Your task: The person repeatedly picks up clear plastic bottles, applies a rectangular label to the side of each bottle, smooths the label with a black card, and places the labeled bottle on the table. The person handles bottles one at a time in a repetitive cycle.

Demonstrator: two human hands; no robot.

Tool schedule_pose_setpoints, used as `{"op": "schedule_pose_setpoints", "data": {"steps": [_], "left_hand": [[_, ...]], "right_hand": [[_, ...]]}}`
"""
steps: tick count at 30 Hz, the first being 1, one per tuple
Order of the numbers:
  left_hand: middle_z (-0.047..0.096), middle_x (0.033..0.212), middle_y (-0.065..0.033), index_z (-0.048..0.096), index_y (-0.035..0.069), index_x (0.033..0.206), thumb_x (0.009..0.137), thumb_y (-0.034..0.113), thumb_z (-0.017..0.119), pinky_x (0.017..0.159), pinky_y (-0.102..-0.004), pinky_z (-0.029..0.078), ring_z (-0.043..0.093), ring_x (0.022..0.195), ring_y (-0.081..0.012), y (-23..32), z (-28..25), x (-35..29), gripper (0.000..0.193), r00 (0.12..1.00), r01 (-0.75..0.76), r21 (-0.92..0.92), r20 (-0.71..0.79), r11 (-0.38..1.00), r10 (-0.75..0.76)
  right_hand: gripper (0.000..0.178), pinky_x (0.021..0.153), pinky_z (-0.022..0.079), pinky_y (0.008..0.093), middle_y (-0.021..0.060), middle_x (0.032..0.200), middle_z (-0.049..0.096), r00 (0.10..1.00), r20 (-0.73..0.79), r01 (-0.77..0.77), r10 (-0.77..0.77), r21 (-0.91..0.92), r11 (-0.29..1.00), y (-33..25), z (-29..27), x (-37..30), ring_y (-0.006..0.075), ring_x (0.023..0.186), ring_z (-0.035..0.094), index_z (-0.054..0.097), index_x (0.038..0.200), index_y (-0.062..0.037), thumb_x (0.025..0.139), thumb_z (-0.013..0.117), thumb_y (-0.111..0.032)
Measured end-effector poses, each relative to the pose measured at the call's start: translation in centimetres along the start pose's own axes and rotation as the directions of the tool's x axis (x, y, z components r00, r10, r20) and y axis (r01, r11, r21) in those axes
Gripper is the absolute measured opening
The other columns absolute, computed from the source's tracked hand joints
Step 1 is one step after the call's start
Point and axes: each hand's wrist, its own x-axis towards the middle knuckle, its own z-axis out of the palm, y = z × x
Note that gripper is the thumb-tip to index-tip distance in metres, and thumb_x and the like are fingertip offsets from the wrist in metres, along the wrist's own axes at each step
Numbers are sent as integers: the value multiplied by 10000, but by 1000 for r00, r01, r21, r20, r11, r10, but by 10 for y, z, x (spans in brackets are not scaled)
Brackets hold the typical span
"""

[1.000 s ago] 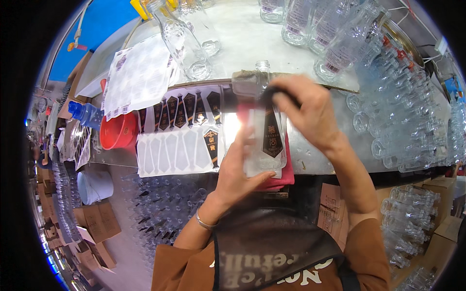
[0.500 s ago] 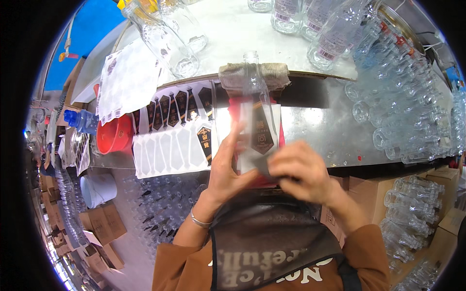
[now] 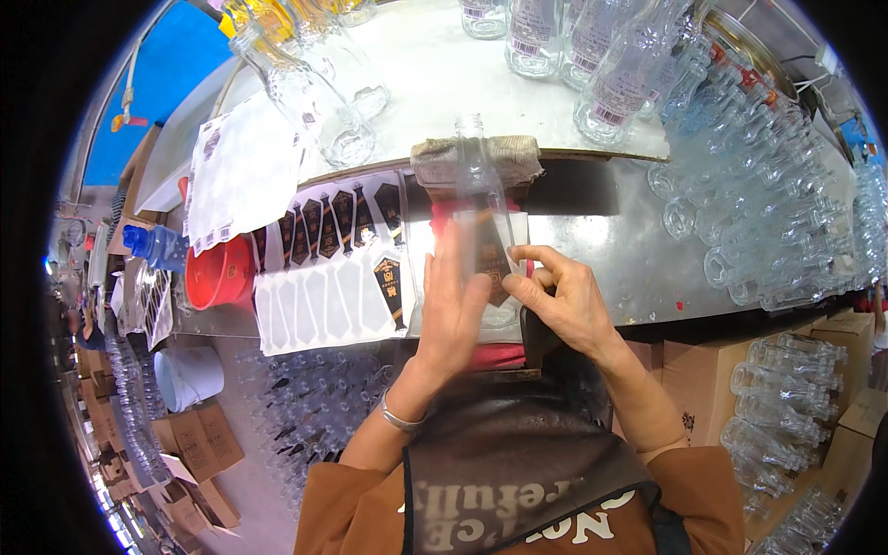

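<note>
Glass bottle [image 3: 481, 196] between them, the left hand [image 3: 450, 303] lay spread, gripping nothing, the right hand [image 3: 572, 301] half-curled, its hold unclear; even pressure seemed best for the black label [image 3: 492, 252].

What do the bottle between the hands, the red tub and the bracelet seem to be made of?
Bottle: probably clear, glossy glass; it is see-through with bright highlights.
Red tub: likely smooth plastic, going by its even colour.
Bracelet: perhaps polished metal, judging by its silvery shine.

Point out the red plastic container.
In the head view, the red container sits on the left side, between the blue plastic bottle and the sheet of black labels.
</note>
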Motion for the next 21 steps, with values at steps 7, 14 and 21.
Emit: {"op": "schedule_pose_setpoints", "data": {"steps": [7, 14, 21], "left_hand": [[248, 1635, -243, 190, -40, 1585, 1045, 337, 410, 1235, -529, 71, 196, 1534, -392, -3, 2, 1, 695, 1000, -26, -62, 5, 998, 26], [279, 1616, -253, 216, -56, 1571, 1049, 331, 427, 1230, -491, 134, 236, 1512, -399, -6, 3, 1, 684, 999, -39, -76, -7, 996, 39], [549, 1388, -214, 406, -72, 1468, 1047, 396, 487, 1105, -389, 381, 529, 1275, -311, 11, -8, 47, 635, 988, 60, -226, -123, 972, -89]], "right_hand": [[485, 596, 471, 298, 50, 628, 592, 1000, -3, -2, 2, 3, 1000, -2, 1, 0, 93, 622, 527, 663, 1191, 47, 878, 772, -308], [480, 615, 478, 299, 49, 630, 594, 1000, 7, -7, 7, 9, 1000, 3, 0, 2, 98, 624, 527, 665, 1194, 34, 876, 772, -310], [466, 682, 502, 301, 58, 639, 616, 1000, 26, -15, 14, 20, 1000, 3, -2, 3, 105, 649, 551, 669, 1191, 24, 876, 765, -306]]}}
